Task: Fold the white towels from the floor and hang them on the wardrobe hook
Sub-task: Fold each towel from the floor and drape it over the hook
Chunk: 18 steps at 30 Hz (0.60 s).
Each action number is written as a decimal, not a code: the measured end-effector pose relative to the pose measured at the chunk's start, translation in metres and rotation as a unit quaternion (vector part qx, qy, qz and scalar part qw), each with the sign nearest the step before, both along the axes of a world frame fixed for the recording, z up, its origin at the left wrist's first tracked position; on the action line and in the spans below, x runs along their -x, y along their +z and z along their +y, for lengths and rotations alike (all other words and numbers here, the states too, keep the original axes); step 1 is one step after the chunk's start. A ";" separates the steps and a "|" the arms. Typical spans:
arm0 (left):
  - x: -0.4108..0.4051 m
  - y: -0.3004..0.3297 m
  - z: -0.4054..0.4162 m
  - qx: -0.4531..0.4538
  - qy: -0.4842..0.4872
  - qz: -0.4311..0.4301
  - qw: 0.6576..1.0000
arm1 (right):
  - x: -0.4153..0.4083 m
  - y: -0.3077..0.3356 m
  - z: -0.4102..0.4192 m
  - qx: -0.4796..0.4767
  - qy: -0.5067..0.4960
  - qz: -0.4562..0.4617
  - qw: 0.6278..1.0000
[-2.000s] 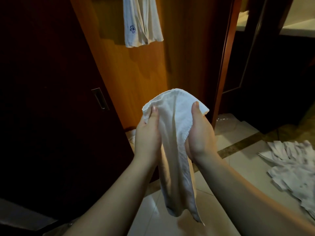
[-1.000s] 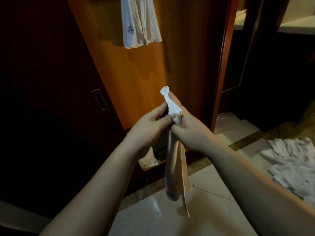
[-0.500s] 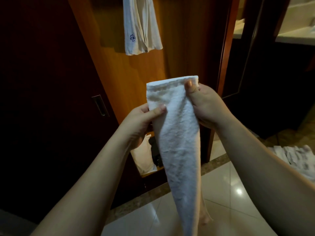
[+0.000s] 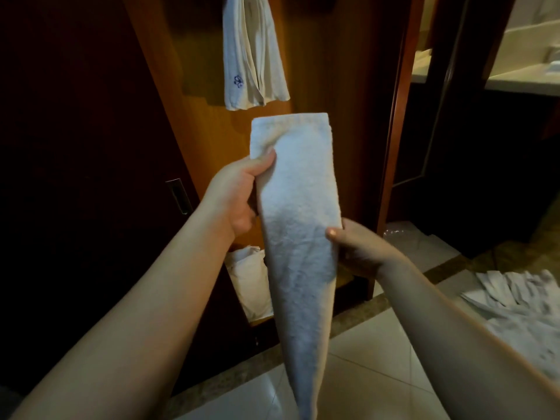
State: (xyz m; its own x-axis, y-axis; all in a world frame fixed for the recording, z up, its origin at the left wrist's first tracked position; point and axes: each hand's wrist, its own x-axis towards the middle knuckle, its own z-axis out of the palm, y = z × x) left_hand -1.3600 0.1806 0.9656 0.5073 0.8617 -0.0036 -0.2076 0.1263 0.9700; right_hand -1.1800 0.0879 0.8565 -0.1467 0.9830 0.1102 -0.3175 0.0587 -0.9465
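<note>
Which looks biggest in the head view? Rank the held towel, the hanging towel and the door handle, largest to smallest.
1. Held towel, though its nearness to the camera inflates it.
2. Hanging towel, farther off and cut by the frame's top.
3. Door handle, clearly smallest.

The room is dim and warm-toned. Light seems to come from the bright counter [image 4: 521, 71] at upper right. The dark door [image 4: 75, 147] loses all detail. Floor tiles [image 4: 378, 359] carry faint glare. The towel pile [image 4: 521, 301] smears; edges bow.
</note>
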 end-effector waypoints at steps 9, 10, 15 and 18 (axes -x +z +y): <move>0.008 0.035 0.030 0.009 0.020 0.012 1.000 | 0.026 -0.018 0.023 0.018 -0.086 -0.014 0.996; 0.009 0.038 0.031 0.007 0.016 0.011 1.000 | 0.028 -0.018 0.025 0.010 -0.089 -0.017 0.996; 0.015 0.050 0.033 0.025 -0.003 -0.012 1.000 | 0.029 -0.002 0.025 -0.021 -0.083 -0.040 0.996; 0.016 0.056 0.035 0.048 -0.005 -0.032 0.998 | 0.024 0.013 0.024 -0.034 -0.091 -0.049 0.994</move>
State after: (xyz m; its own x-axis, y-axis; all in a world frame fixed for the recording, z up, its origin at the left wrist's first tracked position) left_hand -1.3762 0.2156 1.0213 0.5185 0.8535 -0.0526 -0.2665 0.2197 0.9385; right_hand -1.2040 0.1119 0.8695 0.0199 0.9850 0.1713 -0.2012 0.1718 -0.9644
